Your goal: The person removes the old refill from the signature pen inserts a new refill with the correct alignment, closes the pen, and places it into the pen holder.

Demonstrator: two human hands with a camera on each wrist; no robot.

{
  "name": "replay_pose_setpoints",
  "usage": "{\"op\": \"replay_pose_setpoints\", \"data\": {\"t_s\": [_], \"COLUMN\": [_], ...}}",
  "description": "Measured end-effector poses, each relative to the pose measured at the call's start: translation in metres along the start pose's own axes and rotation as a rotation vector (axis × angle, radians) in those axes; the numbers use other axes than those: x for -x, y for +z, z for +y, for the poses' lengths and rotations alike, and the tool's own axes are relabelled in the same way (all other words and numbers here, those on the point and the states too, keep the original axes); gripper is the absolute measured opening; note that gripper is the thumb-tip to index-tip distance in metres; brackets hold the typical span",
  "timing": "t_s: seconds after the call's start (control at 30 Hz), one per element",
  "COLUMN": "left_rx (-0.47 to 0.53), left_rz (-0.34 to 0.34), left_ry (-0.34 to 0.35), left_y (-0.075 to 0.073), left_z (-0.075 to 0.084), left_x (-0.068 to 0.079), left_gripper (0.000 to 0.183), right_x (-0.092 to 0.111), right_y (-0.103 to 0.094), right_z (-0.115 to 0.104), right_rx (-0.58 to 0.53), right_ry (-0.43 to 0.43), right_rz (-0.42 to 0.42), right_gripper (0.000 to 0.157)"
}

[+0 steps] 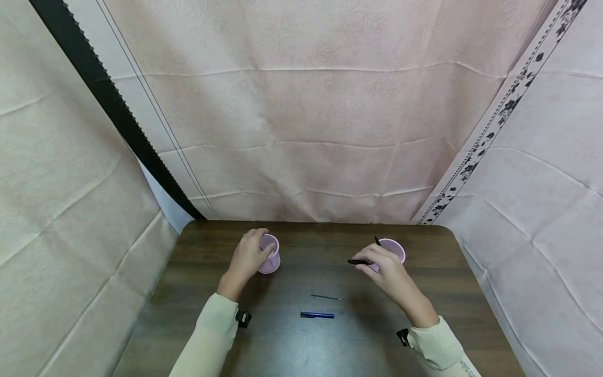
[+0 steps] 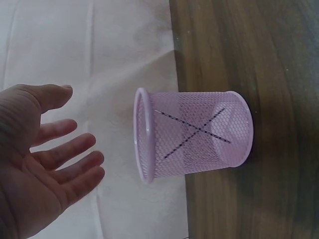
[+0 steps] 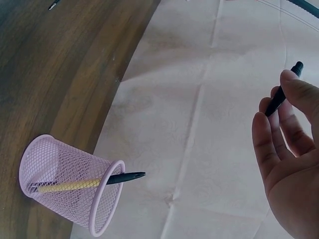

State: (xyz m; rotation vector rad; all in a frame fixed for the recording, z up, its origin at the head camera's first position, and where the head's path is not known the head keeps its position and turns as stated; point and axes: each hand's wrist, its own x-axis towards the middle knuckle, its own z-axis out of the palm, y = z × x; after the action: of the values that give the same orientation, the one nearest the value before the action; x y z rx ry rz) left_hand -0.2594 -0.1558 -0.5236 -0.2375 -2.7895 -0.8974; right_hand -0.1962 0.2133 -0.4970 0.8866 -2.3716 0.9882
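Observation:
My right hand (image 1: pixel 383 266) pinches a short black pen part (image 3: pixel 284 89) between thumb and fingers, held above the table. Beside it stands a lilac mesh pen cup (image 3: pixel 75 179); a pen (image 3: pixel 125 178) with a yellow barrel and black tip leans inside and pokes past the rim. My left hand (image 2: pixel 55 154), its fingers loosely spread, is just above the rim of a second lilac mesh cup (image 2: pixel 199 132) and holds nothing. Two thin dark sticks (image 2: pixel 199 129) cross inside that cup.
Between the cups and nearer to me, a blue pen (image 1: pixel 317 315) and a thin dark refill-like stick (image 1: pixel 325 297) lie on the brown wooden table (image 1: pixel 282 345). Pale cloth (image 1: pixel 320 131) hangs behind the table's far edge and along both sides.

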Motion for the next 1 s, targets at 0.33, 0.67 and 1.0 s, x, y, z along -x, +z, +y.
{"op": "replay_pose_setpoints", "data": {"t_s": [0.33,0.67,1.0], "left_rx": [-0.014,-0.053,-0.076], "left_rz": [-0.052,-0.140,-0.244], "left_ry": [-0.029,-0.067,-0.165], "left_y": [0.011,0.019,0.026], "left_z": [-0.011,-0.014,-0.015], "left_x": [-0.010,-0.023,-0.036], "left_gripper": [0.036,0.028,0.018], "right_x": [-0.001,-0.001,-0.001], "right_y": [0.002,0.001,0.001], "right_z": [-0.001,-0.003,-0.003], "right_rx": [0.016,0.004,0.003], "right_ry": [-0.019,-0.017,-0.033], "right_rz": [0.005,-0.018,-0.022], "right_gripper": [0.032,0.029,0.029]}}
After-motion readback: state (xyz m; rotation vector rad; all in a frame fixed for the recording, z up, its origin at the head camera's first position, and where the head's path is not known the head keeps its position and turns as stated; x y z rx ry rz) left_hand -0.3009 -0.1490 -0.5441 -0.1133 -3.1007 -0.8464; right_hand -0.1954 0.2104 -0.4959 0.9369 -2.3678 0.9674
